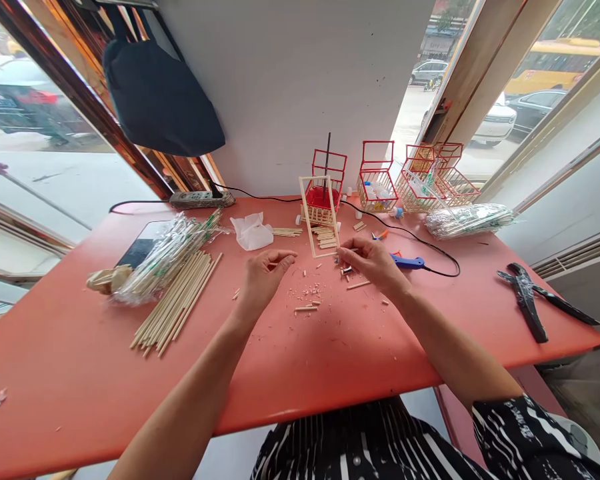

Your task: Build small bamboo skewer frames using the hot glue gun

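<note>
My right hand (375, 265) pinches the lower right corner of a thin rectangular frame of pale wooden sticks (305, 217), held upright above the table. To its left, my left hand (266, 275) is apart from the frame, thumb and index finger brought together; whatever may be between the fingertips is too small to make out. Short cut stick pieces (306, 309) and shavings lie on the table between my hands. Just past the right hand is a blue-handled tool with a cord (411, 263), its front end partly hidden. Behind the frame stands a red-and-wood stick basket (320, 212).
Long wooden sticks (180, 303) and a plastic-wrapped bundle (167, 263) lie left on the red table (280, 373). More stick baskets (377, 190) and another wrapped bundle (470, 220) stand at the back right. Black-handled cutters (526, 303) lie right. A power strip (203, 199) is at the back.
</note>
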Action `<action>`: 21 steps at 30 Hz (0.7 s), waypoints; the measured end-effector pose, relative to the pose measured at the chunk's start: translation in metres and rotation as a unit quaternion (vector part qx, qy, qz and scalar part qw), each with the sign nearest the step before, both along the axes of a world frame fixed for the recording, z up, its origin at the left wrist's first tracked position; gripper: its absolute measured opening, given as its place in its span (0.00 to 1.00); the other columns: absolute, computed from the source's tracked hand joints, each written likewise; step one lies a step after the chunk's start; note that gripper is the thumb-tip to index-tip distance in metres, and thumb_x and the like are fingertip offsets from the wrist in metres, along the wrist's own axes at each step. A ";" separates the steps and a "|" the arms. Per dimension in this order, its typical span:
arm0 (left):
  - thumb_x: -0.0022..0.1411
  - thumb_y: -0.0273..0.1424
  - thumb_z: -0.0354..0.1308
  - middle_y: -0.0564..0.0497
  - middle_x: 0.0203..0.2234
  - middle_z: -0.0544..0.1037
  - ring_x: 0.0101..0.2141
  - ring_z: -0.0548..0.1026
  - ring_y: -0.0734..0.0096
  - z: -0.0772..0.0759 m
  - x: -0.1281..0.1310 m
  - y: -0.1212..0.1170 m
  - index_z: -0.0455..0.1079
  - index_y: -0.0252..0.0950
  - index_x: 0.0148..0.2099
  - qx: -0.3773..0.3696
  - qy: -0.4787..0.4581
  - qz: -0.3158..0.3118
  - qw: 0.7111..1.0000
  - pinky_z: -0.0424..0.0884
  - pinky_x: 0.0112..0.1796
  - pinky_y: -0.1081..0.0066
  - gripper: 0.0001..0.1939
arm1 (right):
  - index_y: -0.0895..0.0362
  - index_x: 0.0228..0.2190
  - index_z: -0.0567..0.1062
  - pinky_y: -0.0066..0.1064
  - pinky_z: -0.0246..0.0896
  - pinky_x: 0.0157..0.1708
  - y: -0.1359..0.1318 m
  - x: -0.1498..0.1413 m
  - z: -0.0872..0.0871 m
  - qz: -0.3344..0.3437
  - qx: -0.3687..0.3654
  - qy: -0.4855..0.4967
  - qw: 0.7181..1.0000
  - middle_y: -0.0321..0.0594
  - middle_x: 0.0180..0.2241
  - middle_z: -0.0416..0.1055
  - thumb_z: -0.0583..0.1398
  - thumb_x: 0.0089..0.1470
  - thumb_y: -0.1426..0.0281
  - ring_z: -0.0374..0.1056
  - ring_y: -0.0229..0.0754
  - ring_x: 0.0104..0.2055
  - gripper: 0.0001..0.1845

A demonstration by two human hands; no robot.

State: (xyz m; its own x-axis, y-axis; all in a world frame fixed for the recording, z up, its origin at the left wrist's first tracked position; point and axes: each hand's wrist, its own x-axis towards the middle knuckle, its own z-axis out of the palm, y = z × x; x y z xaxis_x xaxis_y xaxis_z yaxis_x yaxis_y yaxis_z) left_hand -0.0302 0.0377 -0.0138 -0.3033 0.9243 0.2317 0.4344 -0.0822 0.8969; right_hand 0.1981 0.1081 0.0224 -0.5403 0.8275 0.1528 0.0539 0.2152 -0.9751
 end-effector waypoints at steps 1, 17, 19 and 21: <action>0.58 0.41 0.61 0.47 0.33 0.83 0.34 0.78 0.65 0.001 -0.001 0.000 0.81 0.37 0.38 -0.014 -0.048 -0.017 0.999 0.71 0.35 0.69 0.14 | 0.58 0.29 0.73 0.25 0.60 0.25 -0.001 -0.001 -0.002 0.003 -0.003 -0.006 1.000 0.37 0.26 0.72 0.65 0.54 0.53 0.64 0.34 0.26 0.19; 0.46 0.44 0.72 0.46 0.25 0.82 0.29 0.78 0.66 0.008 0.023 -0.007 0.77 0.33 0.34 -0.059 -0.278 -0.070 0.956 0.70 0.32 0.69 0.20 | 0.57 0.33 0.78 0.24 0.56 0.21 -0.010 -0.013 -0.015 -0.017 -0.035 -0.045 0.998 0.42 0.30 0.78 0.64 0.53 0.52 0.67 0.36 0.27 0.20; 0.48 0.42 0.72 0.47 0.26 0.82 0.30 0.78 0.67 0.006 0.022 -0.007 0.78 0.33 0.35 -0.046 -0.288 -0.063 0.954 0.69 0.33 0.69 0.18 | 0.57 0.40 0.77 0.24 0.55 0.20 -0.009 -0.014 -0.015 -0.015 -0.080 -0.008 0.997 0.43 0.33 0.79 0.64 0.53 0.50 0.67 0.35 0.27 0.23; 0.48 0.40 0.72 0.47 0.26 0.82 0.29 0.78 0.69 0.004 0.020 -0.006 0.78 0.34 0.35 -0.036 -0.298 -0.055 0.952 0.69 0.34 0.70 0.16 | 0.57 0.41 0.76 0.23 0.56 0.20 -0.007 -0.014 -0.016 -0.020 -0.123 0.030 0.992 0.43 0.34 0.79 0.65 0.51 0.49 0.68 0.35 0.27 0.26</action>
